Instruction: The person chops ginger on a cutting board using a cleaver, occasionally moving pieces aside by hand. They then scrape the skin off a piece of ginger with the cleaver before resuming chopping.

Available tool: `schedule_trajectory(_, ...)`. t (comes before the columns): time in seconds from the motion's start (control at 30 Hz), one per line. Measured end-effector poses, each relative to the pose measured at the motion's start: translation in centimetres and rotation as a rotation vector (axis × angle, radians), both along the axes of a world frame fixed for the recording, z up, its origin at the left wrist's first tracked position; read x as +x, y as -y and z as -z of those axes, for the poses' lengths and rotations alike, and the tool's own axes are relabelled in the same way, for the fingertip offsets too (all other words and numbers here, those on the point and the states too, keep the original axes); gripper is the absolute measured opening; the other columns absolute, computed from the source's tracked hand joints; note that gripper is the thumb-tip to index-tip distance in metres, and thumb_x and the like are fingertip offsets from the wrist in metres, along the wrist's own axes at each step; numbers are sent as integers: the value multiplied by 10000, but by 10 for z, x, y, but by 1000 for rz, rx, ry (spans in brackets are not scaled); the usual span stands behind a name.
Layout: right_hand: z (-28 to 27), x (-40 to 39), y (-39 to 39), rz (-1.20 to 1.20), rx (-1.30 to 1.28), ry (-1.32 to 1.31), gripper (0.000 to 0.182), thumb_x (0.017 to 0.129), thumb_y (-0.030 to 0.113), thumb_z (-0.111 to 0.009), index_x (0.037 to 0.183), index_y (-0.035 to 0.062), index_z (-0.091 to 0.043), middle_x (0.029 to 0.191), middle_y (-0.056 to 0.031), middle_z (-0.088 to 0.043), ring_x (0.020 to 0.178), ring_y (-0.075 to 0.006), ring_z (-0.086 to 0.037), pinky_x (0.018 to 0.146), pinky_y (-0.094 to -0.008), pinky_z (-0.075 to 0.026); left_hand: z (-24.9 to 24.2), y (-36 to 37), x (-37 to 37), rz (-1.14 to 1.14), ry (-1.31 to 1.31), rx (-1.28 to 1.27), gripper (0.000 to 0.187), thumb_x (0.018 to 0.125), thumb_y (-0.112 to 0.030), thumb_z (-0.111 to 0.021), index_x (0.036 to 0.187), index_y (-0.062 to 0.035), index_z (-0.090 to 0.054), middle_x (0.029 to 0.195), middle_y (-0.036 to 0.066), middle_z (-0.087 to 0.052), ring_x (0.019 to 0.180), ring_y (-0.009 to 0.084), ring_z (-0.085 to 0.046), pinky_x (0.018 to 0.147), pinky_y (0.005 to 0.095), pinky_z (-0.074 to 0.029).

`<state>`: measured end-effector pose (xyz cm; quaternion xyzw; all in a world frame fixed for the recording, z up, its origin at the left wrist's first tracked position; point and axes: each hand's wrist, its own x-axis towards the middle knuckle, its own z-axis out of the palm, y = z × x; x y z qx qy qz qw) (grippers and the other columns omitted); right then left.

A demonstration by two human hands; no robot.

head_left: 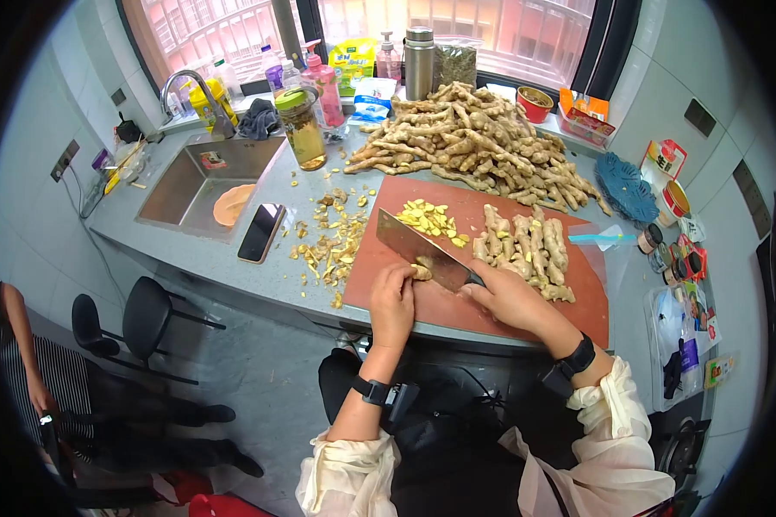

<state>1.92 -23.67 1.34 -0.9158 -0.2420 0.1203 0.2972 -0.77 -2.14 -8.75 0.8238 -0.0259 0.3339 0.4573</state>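
Note:
My right hand [500, 293] is wrapped round the handle of a cleaver [427, 250], its wide blade slanting across the reddish-brown cutting board [582, 310]. With closed fingers, my left hand [394, 297] holds a piece of ginger [422, 271] on the board, close against the blade. Behind the blade lies a small heap of yellow ginger slices [429, 218]. Several whole ginger roots [539, 246] rest in rows on the board, right of the cleaver. A large pile of ginger [483, 138] rises beyond the board. The blade hides part of the held piece.
Ginger peelings [332, 241] are scattered left of the board, beside a phone [261, 233] and a lidded jar [302, 133]. Farther left is a sink [177, 185]. Small jars [651, 239] and a blue dish [622, 181] stand right. Another person [52, 370] is at lower left near black chairs [147, 319].

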Motion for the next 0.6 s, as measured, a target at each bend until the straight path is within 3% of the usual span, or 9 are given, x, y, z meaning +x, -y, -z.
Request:
schedule_trajectory(0.3,1,2,2,-4,-16,10,395,1009,287,-610,1321,55,-540,1037,-297,-687,986,-485,-660,845,-523,-513,-15,-10,-2,-6,-52,29,162,882,21,-676,1038,-12,-702,1056,157,-680,963,372,-669,850,426,-538)
schedule_trajectory(0.6,-7,-2,2,-14,-59,-23,353,999,273,-629,1258,45,-551,1048,-309,-681,993,-499,-647,843,-539,-504,-4,-7,-5,-53,-57,-20,159,887,-3,-692,1044,-20,-710,1070,132,-671,943,352,-675,817,409,-549)
